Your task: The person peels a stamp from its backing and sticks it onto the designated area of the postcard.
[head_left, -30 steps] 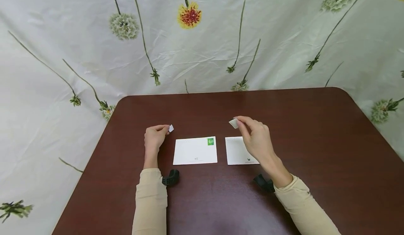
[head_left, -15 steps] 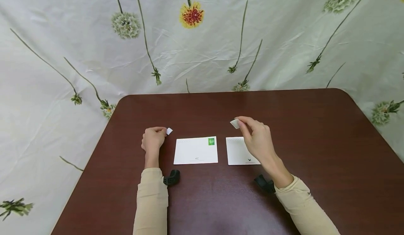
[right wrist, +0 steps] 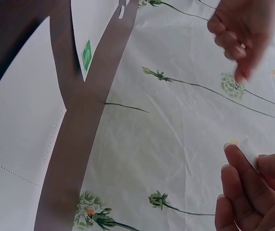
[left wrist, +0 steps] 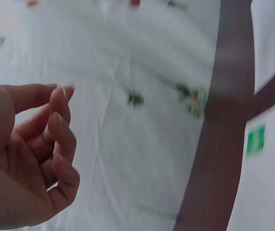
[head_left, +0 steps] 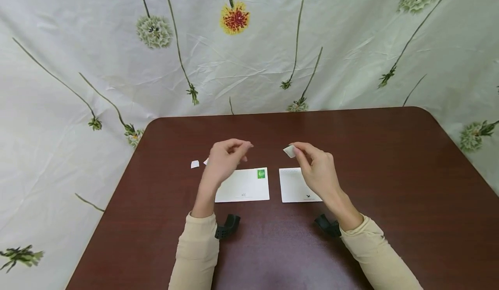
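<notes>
My right hand (head_left: 317,169) pinches a small pale stamp (head_left: 289,151) between thumb and index finger, over the right envelope. That white envelope (head_left: 292,186) has a small dark bird mark near its bottom and is partly covered by the hand. My left hand (head_left: 228,158), holding nothing, is raised over the top left of the other white envelope (head_left: 241,190); in the left wrist view its fingers (left wrist: 62,134) are loosely bent, the thumb near the index tip. A green stamp (head_left: 261,174) sits in that envelope's top right corner.
Two small white paper scraps (head_left: 195,164) lie on the table left of the envelopes, one partly behind the left hand. The dark red-brown table (head_left: 249,255) has its far edge against a white flower-print cloth (head_left: 257,65). Black wrist mounts (head_left: 228,226) sit on both forearms.
My left hand has let go of a small white paper scrap, left on the table, and moved right and up toward the right hand. The right hand keeps the stamp, nearly still.
</notes>
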A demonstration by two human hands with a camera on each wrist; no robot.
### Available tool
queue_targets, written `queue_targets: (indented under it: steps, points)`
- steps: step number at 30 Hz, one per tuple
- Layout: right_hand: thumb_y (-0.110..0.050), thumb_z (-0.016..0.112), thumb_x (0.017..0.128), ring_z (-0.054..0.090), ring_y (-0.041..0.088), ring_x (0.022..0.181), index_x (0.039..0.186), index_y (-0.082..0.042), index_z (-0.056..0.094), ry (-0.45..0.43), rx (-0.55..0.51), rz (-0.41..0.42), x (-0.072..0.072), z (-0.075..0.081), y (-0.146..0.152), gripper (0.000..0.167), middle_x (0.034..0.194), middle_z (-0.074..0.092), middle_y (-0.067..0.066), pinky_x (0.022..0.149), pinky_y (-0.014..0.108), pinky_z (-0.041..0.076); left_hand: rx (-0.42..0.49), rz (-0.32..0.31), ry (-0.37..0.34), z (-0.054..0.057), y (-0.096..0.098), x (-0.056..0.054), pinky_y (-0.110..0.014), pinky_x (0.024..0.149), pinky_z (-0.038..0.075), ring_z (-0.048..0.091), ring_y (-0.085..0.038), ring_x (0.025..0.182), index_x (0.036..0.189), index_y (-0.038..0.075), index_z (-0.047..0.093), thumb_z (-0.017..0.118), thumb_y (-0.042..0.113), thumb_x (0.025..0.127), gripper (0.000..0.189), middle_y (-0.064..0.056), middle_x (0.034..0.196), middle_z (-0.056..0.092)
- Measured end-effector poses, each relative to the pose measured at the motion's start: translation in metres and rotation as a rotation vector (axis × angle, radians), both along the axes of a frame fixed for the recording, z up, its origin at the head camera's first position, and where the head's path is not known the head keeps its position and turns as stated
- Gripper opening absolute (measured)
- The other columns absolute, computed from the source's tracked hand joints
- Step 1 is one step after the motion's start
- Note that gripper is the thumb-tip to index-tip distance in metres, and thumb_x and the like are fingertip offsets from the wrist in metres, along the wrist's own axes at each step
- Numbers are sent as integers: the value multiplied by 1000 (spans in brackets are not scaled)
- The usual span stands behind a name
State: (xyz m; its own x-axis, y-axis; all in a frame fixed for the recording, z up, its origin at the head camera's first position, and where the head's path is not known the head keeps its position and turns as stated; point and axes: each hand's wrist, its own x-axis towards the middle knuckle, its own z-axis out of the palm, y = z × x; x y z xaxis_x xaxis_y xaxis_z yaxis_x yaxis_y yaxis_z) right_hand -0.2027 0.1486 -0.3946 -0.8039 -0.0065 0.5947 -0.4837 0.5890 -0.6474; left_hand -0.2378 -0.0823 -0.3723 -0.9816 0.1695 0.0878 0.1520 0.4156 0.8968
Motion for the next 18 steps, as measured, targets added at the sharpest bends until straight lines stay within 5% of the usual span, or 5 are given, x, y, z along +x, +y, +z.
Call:
queue_targets:
  steps: [4, 8, 12, 18]
  points:
    - [-1, 66, 88, 32, 7, 45, 99, 0, 71, -8, -6, 5, 2, 1, -1, 12, 84, 71, 10, 41, 25, 28, 46, -211, -1, 2, 32, 14, -26, 54, 38, 60, -18, 65, 99, 5, 73, 63, 18, 94, 17, -6, 68, 64]
    - [-1, 66, 89, 44, 10, 48, 100, 0, 71, -1, -4, 33, 3, 1, -3, 12, 87, 71, 9, 44, 23, 33, 84, -301, -22, -1, 49, 21, -24, 53, 38, 58, -21, 63, 99, 4, 72, 61, 14, 94, 15, -6, 66, 63]
    - [-2, 67, 88, 63, 15, 64, 100, -1, 71, 30, 16, 62, 6, 4, -4, 12, 87, 71, 8, 50, 24, 43, 92, -315, -6, -4, 57, 22, -23, 54, 41, 57, -32, 64, 100, 2, 70, 59, 11, 95, 16, -9, 67, 64]
    - [-2, 68, 87, 64, 19, 74, 100, -3, 72, 104, 74, 83, 8, 6, -5, 14, 90, 71, 6, 61, 32, 51, 85, -274, 30, -4, 59, 22, -25, 55, 43, 58, -31, 64, 102, 1, 69, 56, 13, 97, 18, -7, 68, 64]
